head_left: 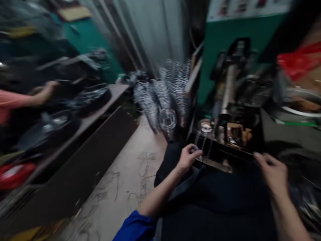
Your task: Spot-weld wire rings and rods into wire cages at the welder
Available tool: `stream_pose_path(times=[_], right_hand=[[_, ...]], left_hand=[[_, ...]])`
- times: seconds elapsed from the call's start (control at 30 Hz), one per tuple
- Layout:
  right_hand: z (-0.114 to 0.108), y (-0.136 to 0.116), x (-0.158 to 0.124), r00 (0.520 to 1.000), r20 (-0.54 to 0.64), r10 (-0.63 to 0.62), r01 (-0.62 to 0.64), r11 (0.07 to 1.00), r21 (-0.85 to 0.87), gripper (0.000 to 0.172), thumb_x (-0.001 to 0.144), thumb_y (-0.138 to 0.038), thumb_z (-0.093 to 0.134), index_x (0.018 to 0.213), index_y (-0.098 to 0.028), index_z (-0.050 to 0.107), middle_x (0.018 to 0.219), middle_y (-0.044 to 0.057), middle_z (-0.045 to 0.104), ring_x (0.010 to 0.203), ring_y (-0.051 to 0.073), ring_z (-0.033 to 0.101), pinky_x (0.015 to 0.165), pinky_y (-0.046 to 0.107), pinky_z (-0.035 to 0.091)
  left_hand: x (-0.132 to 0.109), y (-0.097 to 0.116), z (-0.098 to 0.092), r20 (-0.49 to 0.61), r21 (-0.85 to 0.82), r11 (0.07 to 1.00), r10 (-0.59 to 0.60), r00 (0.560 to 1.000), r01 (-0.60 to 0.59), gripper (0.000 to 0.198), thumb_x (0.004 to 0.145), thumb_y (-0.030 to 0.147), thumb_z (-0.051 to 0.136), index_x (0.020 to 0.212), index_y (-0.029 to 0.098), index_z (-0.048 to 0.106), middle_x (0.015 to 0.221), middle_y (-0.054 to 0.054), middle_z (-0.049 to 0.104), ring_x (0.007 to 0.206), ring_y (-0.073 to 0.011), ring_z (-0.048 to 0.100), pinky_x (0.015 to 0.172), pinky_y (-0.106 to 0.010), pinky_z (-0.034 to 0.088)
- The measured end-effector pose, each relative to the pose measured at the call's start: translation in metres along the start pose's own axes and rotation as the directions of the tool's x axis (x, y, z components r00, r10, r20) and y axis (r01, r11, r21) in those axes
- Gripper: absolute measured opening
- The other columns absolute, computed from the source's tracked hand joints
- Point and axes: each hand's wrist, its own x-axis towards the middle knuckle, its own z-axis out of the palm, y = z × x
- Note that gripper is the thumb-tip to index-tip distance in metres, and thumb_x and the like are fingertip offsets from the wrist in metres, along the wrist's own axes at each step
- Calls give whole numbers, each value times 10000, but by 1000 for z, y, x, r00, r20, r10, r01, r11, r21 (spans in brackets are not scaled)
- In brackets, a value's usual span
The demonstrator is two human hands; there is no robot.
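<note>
My left hand (188, 158) is closed in a pinch above my dark-clothed lap (215, 194), by the front edge of a cluttered workbench. Thin wire-like strands (208, 150) show just beyond its fingertips; whether they are in the grip is unclear. On the other side, my right hand (274, 172) has its thumb and fingers pinched together close to the bench edge. Blur hides whatever may be between them. Facing me on the bench are a small open box (235, 134) with dark contents and a round container (205, 126).
Bundles of coiled metal wire (163, 93) stand ahead beside a wooden plank (193, 77). At left, a co-worker's arm (37, 97) reaches over a long bench (100, 108) holding dark trays. Wire scraps litter the floor (120, 167). A white-rimmed bowl (301, 113) is at right.
</note>
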Motion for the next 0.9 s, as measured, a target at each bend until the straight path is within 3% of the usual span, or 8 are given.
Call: stream_pose_path(times=[0.1,0.3,0.43,0.57,0.73,0.9], right_hand=[[-12,11,3,1000,-7,-8,8,991,131,610,804,-598,714,555,-199,325,584,-42,276,538,116,284,529,286,240],[10,11,16,1000,24,-6,-2,948,319,591,800,-487,750,544,-201,300,584,-50,251,553,116,226,544,285,189],[15,14,15,998,43,35,-50,887,459,585,797,-487,760,516,-194,340,567,-46,271,548,119,237,546,285,196],[17,22,13,997,52,51,-72,799,598,528,822,-548,720,536,-190,457,569,-20,369,576,143,347,573,283,281],[23,29,5,973,210,94,-183,870,457,481,868,-545,681,584,-185,534,602,2,451,577,146,389,553,273,309],[24,22,4,993,99,70,-104,913,395,547,847,-536,704,554,-192,396,578,-35,324,542,124,298,534,275,251]], left_hand=[[8,2,3,12,-56,998,17,1000,-16,444,629,473,828,712,170,514,536,96,368,453,-30,265,437,-177,215],[10,-5,5,49,-108,994,31,998,-25,379,718,405,795,748,180,491,537,100,347,421,-23,241,395,-164,178],[12,-7,8,39,-122,992,37,999,-32,369,741,402,784,755,174,495,529,98,351,420,-17,245,412,-159,216],[14,-5,11,48,-137,990,33,998,-27,405,722,425,799,738,174,481,527,97,352,415,-13,248,413,-166,213],[14,-6,11,23,-149,989,17,1000,-13,413,717,429,800,739,178,473,521,99,343,417,-17,232,400,-165,173],[11,-7,10,12,-154,988,20,1000,-17,412,716,433,797,734,175,476,536,92,359,427,-18,231,397,-161,169]])
